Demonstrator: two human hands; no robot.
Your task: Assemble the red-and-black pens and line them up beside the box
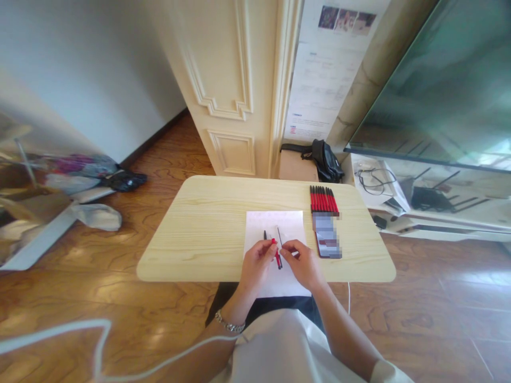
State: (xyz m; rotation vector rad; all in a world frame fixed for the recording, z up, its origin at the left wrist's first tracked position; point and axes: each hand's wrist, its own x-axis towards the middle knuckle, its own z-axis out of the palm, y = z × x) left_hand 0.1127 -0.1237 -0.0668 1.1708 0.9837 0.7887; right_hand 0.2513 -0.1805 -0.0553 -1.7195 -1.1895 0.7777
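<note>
My left hand (256,260) is closed on a red pen barrel (277,256) with a black end, held over the sheet of white paper (255,221). Pinched in the fingers of my right hand (302,261) is a thin dark pen refill (279,235), its tip pointing away from me. The two hands are close together, fingertips almost meeting. A small black pointed pen part (265,234) shows just beyond my left fingers; whether it lies on the paper is hard to tell.
A row of several red and black pens (322,199) lies at the back right of the wooden table (191,234). Below it is a phone (327,236). A white cable (139,375) runs across the lower left. Behind the table stand a black bag (326,161) and a cream door (235,80).
</note>
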